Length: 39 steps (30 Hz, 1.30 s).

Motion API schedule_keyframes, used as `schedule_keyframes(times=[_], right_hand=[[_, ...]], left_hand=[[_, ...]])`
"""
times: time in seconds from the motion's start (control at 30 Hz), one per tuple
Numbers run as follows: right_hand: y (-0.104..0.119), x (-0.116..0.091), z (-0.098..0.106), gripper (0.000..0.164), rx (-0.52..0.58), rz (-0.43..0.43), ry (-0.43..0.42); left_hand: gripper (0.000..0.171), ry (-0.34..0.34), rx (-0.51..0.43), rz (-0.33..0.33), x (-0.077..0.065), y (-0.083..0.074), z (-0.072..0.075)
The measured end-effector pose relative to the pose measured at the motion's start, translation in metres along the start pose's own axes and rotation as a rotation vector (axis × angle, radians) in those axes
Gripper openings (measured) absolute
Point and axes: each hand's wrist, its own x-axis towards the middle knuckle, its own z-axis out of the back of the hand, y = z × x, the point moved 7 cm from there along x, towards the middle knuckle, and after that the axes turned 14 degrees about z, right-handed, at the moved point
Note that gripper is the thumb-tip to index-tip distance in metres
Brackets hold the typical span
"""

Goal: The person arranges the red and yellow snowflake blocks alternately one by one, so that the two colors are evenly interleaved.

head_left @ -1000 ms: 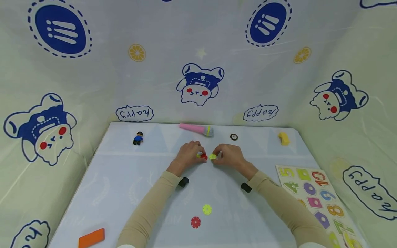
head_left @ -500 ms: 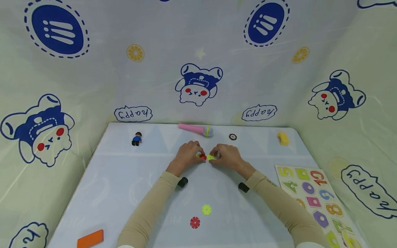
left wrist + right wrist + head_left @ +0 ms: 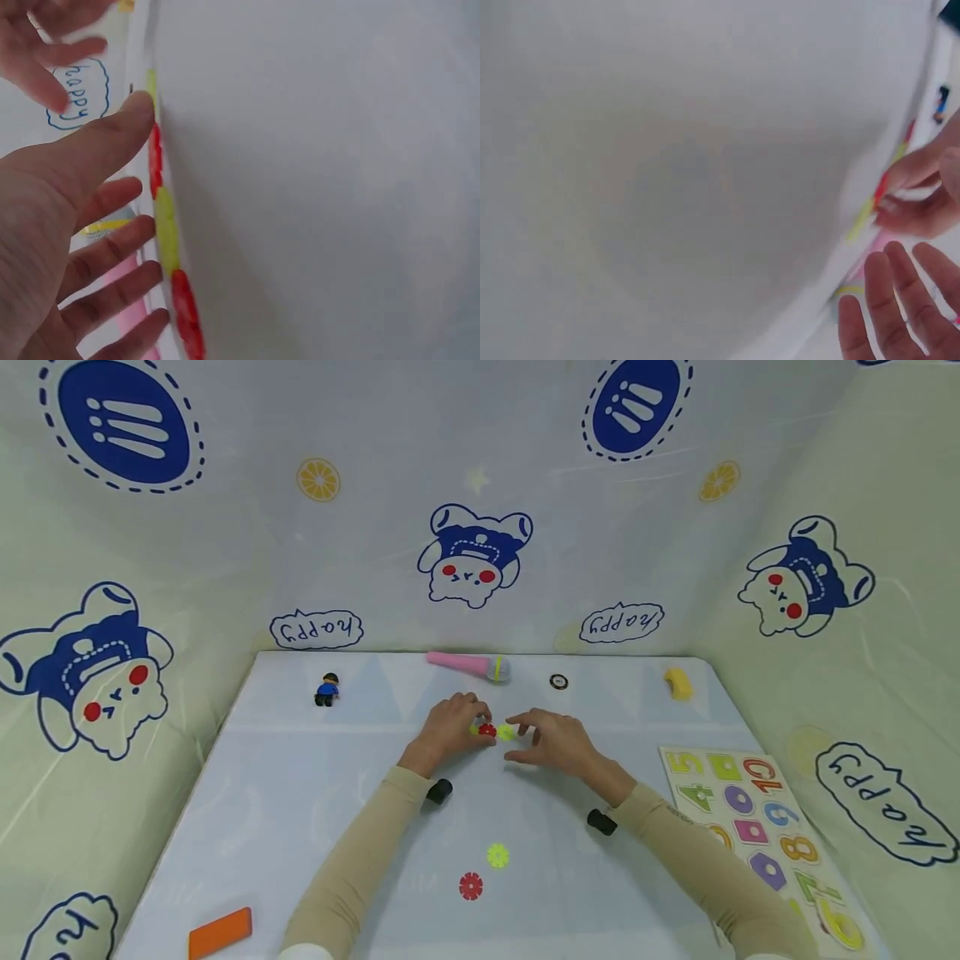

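Observation:
A row of notched plastic snowflake discs, alternating red and yellow, lies near the far middle of the table. My left hand pinches the row at a red disc, thumb on the near side. Its fingers partly cover the row in the head view; the left wrist view shows a further yellow disc and red disc. At the right end sits a yellow disc, touching the red one. My right hand is just right of it, thumb and fingers spread, holding nothing.
Nearer me lie a loose yellow disc and red disc. Along the back are a toy figure, pink microphone, small round black-rimmed piece and yellow block. A number board lies right, an orange block front left.
My right hand has brought its yellow disc leftward against the red disc, then let go and spread its fingers. My left hand keeps its hold on the row.

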Motion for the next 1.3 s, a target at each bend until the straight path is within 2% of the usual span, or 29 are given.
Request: schedule_keyframes(times=[0.1, 0.23, 0.4, 0.5, 0.57, 0.7, 0.8, 0.97, 1.3], right_hand=[[0.018, -0.012, 0.002, 0.066, 0.043, 0.051, -0.027], [0.057, -0.027, -0.01, 0.065, 0.099, 0.191, -0.016], [0.111, -0.041, -0.038, 0.063, 0.045, 0.405, 0.106], [0.133, -0.047, -0.049, 0.065, -0.018, 0.485, 0.189], [0.142, -0.05, -0.053, 0.064, -0.043, 0.508, 0.239], [0.152, -0.057, -0.057, 0.058, -0.061, 0.556, 0.289], [0.155, -0.061, -0.058, 0.05, -0.064, 0.597, 0.29], [0.158, -0.064, -0.057, 0.036, -0.069, 0.647, 0.236], [0.16, -0.064, -0.06, 0.022, -0.095, 0.716, 0.159]], left_hand=[[0.048, 0.024, 0.001, 0.001, 0.003, -0.002, 0.0], [0.056, 0.052, 0.009, 0.001, 0.007, -0.004, -0.005], [0.06, 0.086, 0.039, -0.006, 0.01, -0.008, -0.015], [0.057, 0.087, 0.038, -0.019, 0.01, -0.012, -0.016], [0.055, 0.078, 0.033, -0.026, 0.01, -0.016, -0.015], [0.05, 0.059, 0.032, -0.04, 0.01, -0.021, -0.013], [0.047, 0.05, 0.046, -0.044, 0.011, -0.023, -0.013], [0.042, 0.035, 0.065, -0.051, 0.013, -0.025, -0.011], [0.036, -0.006, 0.079, -0.064, 0.011, -0.03, -0.007]])
